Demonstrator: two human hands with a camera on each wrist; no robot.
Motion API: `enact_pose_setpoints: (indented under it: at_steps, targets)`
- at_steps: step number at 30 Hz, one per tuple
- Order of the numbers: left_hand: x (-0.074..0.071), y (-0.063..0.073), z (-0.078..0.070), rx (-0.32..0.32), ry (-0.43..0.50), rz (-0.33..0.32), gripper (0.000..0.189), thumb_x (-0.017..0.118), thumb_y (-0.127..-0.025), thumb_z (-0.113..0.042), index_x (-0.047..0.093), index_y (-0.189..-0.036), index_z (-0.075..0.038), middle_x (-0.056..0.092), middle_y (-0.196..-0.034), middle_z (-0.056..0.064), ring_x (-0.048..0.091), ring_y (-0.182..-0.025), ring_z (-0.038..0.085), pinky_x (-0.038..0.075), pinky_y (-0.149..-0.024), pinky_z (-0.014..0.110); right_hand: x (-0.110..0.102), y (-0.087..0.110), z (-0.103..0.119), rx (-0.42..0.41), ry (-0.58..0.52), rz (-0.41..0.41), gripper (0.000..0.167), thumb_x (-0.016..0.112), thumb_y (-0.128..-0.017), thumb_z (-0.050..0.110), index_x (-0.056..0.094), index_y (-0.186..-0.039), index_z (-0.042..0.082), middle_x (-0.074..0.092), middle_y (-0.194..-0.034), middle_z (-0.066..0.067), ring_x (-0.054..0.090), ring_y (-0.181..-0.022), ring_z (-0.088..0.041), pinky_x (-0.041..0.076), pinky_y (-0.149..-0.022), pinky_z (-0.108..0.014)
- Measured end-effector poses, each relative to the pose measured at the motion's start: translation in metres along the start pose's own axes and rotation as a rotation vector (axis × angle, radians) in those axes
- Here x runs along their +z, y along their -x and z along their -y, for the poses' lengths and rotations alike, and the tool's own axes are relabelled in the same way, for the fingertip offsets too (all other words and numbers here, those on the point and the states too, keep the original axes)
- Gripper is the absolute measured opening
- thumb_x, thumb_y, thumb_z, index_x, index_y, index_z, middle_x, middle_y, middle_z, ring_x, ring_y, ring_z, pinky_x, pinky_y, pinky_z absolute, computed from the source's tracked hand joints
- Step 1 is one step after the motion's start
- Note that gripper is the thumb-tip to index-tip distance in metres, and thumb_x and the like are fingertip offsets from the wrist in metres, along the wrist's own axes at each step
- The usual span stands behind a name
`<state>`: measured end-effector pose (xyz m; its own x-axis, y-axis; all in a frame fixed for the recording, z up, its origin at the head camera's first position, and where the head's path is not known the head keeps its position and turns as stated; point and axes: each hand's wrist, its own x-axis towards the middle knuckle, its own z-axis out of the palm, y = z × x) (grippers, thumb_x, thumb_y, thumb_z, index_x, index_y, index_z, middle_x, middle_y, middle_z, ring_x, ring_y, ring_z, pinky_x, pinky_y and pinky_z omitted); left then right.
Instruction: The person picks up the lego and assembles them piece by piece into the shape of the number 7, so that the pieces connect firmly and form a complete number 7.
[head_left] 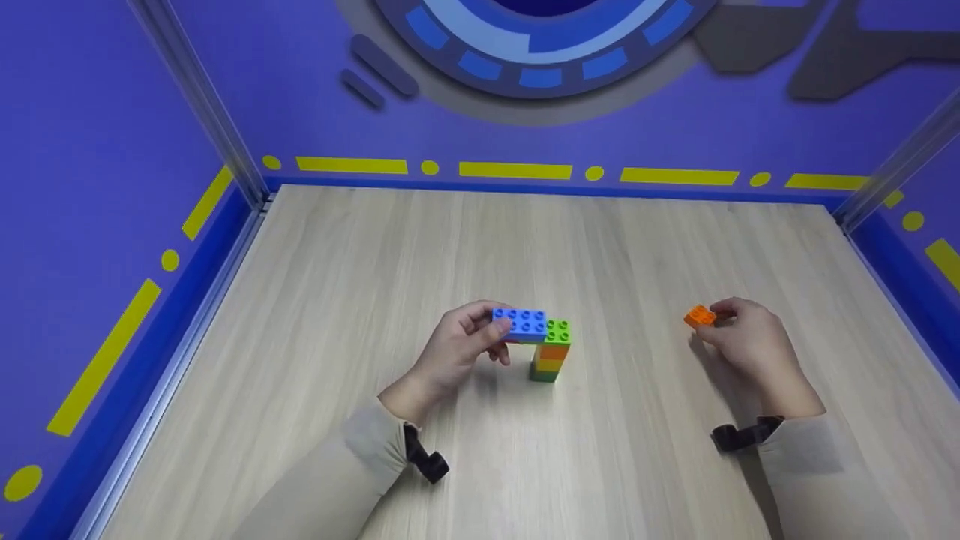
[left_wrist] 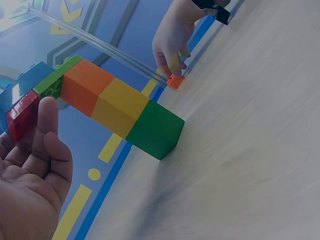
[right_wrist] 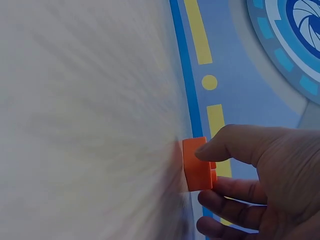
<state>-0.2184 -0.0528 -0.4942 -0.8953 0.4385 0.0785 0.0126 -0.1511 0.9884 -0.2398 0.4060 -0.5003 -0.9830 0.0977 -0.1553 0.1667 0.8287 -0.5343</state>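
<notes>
My left hand (head_left: 459, 339) grips the left end of a long blue toy brick (head_left: 529, 322), its thumb lying on the studs. Under the blue brick is a translucent red brick (left_wrist: 22, 114). Both jut sideways from the top of a tower, whose light green brick (head_left: 558, 330) sits above an orange brick (left_wrist: 88, 86), a yellow brick (left_wrist: 120, 106) and a dark green brick (left_wrist: 156, 129) at the foot. Off to the right, my right hand (head_left: 752, 337) pinches a small orange brick (right_wrist: 196, 165) between thumb and fingers, low over the table; its studs face the palm.
The wood-grain table (head_left: 360, 262) is bounded at the back by a blue-purple wall (head_left: 517, 142) with yellow marks. Another panel (head_left: 90, 187) and a metal rail (head_left: 187, 322) run along the left side. Black wrist straps (head_left: 426, 456) show at both sleeves.
</notes>
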Motion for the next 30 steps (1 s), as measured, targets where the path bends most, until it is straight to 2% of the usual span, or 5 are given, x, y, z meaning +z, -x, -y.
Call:
enact_pose_setpoints:
  at_steps: [6, 16, 21, 27, 30]
  targets:
    - [-0.001, 0.000, 0.002, 0.008, 0.012, 0.020, 0.036, 0.072, -0.109, -0.023, 0.068, -0.134, 0.003, 0.080, -0.105, -0.006, 0.071, -0.076, 0.010, 0.058, -0.077, 0.027, 0.000, 0.001, 0.001, -0.008, -0.026, -0.030, 0.058, 0.075, -0.104, 0.029, 0.063, -0.146, -0.009, 0.069, -0.139, -0.036, 0.072, -0.116, -0.043, 0.056, -0.078, -0.027]
    - [-0.001, -0.001, 0.004, -0.020, -0.004, 0.015, 0.038, 0.077, -0.105, -0.008, 0.065, -0.139, 0.003, 0.078, -0.116, -0.001, 0.070, -0.084, 0.014, 0.063, -0.082, 0.026, 0.003, 0.004, 0.010, -0.019, -0.097, -0.087, 0.064, 0.079, -0.106, 0.040, 0.061, -0.147, -0.005, 0.068, -0.139, -0.033, 0.068, -0.115, -0.041, 0.052, -0.075, -0.020]
    - [-0.001, -0.001, 0.004, -0.011, -0.022, 0.000, 0.035, 0.076, -0.105, -0.008, 0.066, -0.137, 0.004, 0.074, -0.114, -0.001, 0.069, -0.085, 0.013, 0.062, -0.081, 0.026, 0.009, 0.007, 0.023, -0.074, -0.161, -0.137, 0.055, 0.078, -0.106, 0.031, 0.061, -0.146, -0.002, 0.069, -0.141, -0.029, 0.066, -0.119, -0.039, 0.048, -0.077, -0.014]
    - [0.001, 0.000, 0.003, -0.014, -0.016, 0.000, 0.035, 0.077, -0.104, -0.008, 0.066, -0.136, 0.004, 0.073, -0.113, 0.000, 0.069, -0.087, 0.014, 0.063, -0.081, 0.027, 0.014, 0.017, 0.045, -0.209, -0.269, -0.239, 0.042, 0.081, -0.104, 0.019, 0.066, -0.139, 0.001, 0.074, -0.132, -0.016, 0.065, -0.112, -0.013, 0.048, -0.083, -0.010]
    - [0.001, 0.000, 0.004, -0.008, -0.016, -0.001, 0.036, 0.076, -0.104, -0.007, 0.066, -0.136, 0.005, 0.072, -0.114, 0.000, 0.070, -0.088, 0.013, 0.064, -0.082, 0.028, 0.017, 0.024, 0.060, -0.288, -0.350, -0.280, 0.039, 0.083, -0.103, 0.016, 0.070, -0.136, 0.001, 0.075, -0.123, 0.000, 0.065, -0.107, -0.003, 0.049, -0.086, -0.008]
